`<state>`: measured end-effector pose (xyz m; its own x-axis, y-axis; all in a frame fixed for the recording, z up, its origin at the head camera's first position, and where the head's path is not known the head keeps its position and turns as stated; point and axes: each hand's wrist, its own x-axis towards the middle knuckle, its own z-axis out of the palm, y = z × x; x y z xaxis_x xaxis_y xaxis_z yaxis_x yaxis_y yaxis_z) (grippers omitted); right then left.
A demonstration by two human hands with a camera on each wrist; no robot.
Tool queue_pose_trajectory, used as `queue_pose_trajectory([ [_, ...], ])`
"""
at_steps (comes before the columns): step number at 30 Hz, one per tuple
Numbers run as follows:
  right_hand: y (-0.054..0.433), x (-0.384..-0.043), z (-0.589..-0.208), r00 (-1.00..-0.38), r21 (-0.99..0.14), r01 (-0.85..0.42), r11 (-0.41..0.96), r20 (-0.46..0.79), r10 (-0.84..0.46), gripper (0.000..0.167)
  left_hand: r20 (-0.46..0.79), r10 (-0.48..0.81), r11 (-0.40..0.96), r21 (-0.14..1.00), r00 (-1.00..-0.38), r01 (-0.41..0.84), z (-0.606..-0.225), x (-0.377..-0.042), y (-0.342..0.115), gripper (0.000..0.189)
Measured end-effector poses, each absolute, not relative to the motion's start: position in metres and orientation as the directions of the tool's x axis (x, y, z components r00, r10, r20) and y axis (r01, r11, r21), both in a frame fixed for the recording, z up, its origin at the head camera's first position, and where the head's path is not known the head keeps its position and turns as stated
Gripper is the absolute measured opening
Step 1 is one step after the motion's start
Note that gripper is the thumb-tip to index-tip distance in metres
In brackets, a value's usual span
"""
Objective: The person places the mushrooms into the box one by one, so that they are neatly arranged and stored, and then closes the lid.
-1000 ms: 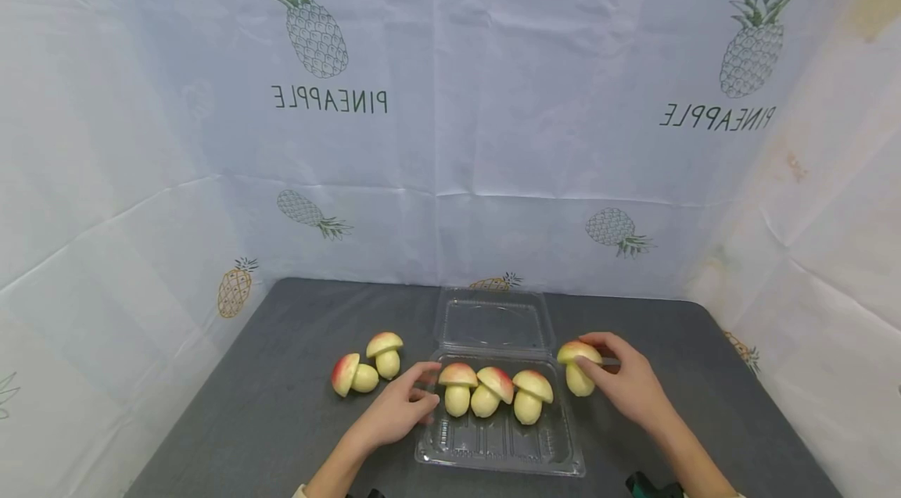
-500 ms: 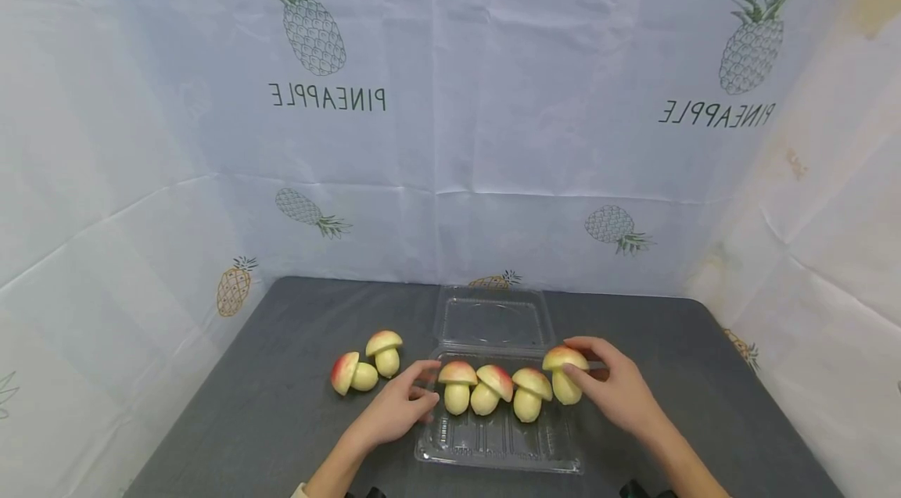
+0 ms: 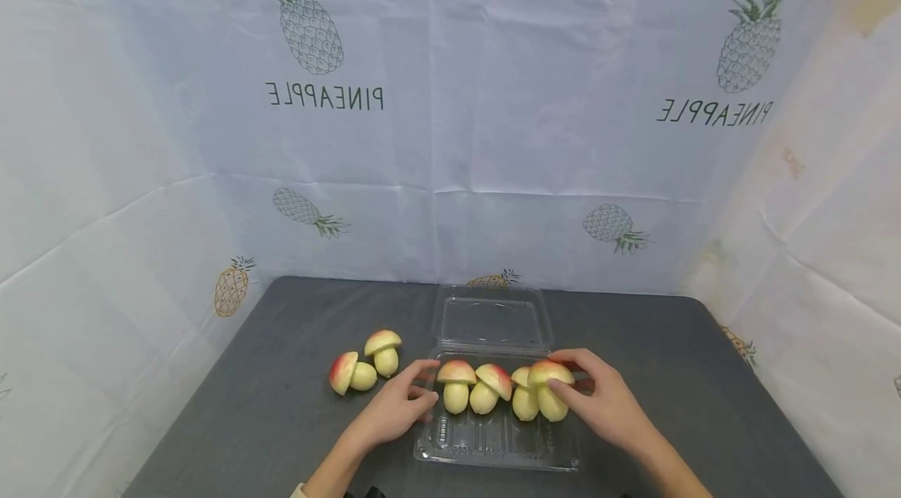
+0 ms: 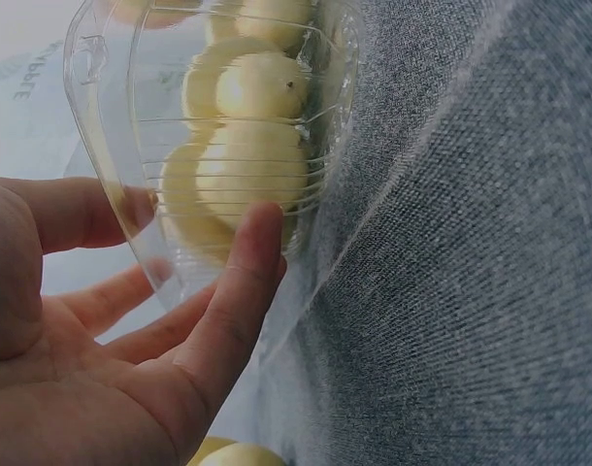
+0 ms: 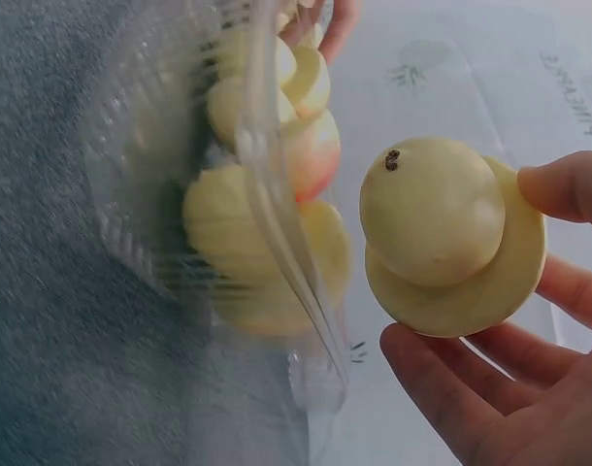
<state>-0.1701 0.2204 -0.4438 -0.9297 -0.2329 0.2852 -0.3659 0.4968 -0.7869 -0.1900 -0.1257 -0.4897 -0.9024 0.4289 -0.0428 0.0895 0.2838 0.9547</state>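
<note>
My right hand [image 3: 598, 396] pinches a toy mushroom [image 5: 434, 214] by its red-yellow cap, thumb and fingers on opposite sides. It is held over the right end of the clear plastic container [image 3: 493, 447]; in the right wrist view it shows outside and above the rim. Three more mushrooms stand in a row in the container: one at the left [image 3: 456, 388], a tilted middle one [image 3: 487, 392] and a right one [image 3: 524, 400], partly covered by the held one. At the container's left wall, my left hand [image 3: 394, 408] rests its extended fingertips [image 4: 260, 228] against the plastic.
Two more toy mushrooms lie on the dark grey table [image 3: 281, 420] to the left, one on its side [image 3: 352, 374] and one behind it [image 3: 383, 353]. The container's hinged lid [image 3: 490, 318] lies folded back. A pineapple-print cloth [image 3: 507, 91] hangs behind.
My right hand has carried its mushroom leftward, from beside the container to over its right end, overlapping the right mushroom in the head view. The left hand has stayed in place.
</note>
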Motion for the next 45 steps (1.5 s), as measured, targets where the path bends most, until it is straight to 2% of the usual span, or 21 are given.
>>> queue_pose_trajectory([
  [7, 0.213, -0.163, -0.451, -0.929, -0.802, -0.362, 0.476, 0.266, -0.258, 0.03, -0.04, 0.427, 0.286, 0.953, -0.903, 0.094, -0.489, -0.189, -0.125, 0.052],
  [14, 0.21, -0.159, -0.46, -0.892, -0.777, -0.44, 0.45, 0.321, -0.318, 0.026, -0.036, 0.42, 0.283, 0.955, -0.907, 0.093, -0.491, -0.19, -0.124, 0.052],
  [24, 0.211, -0.155, -0.472, -0.832, -0.678, -0.55, 0.488, 0.394, -0.391, 0.017, -0.042, 0.425, 0.279, 0.956, -0.904, 0.087, -0.489, -0.19, -0.125, 0.053],
  [29, 0.211, -0.154, -0.475, -0.795, -0.613, -0.605, 0.509, 0.43, -0.427, 0.022, -0.044, 0.424, 0.283, 0.955, -0.905, 0.086, -0.489, -0.191, -0.125, 0.053],
  [37, 0.209, -0.151, -0.476, -0.8, -0.598, -0.6, 0.532, 0.447, -0.4, 0.014, -0.043, 0.427, 0.275, 0.958, -0.903, 0.084, -0.491, -0.191, -0.125, 0.052],
  [45, 0.212, -0.151, -0.475, -0.768, -0.555, -0.639, 0.532, 0.494, -0.407, 0.018, -0.033, 0.425, 0.284, 0.954, -0.904, 0.099, -0.491, -0.19, -0.125, 0.052],
])
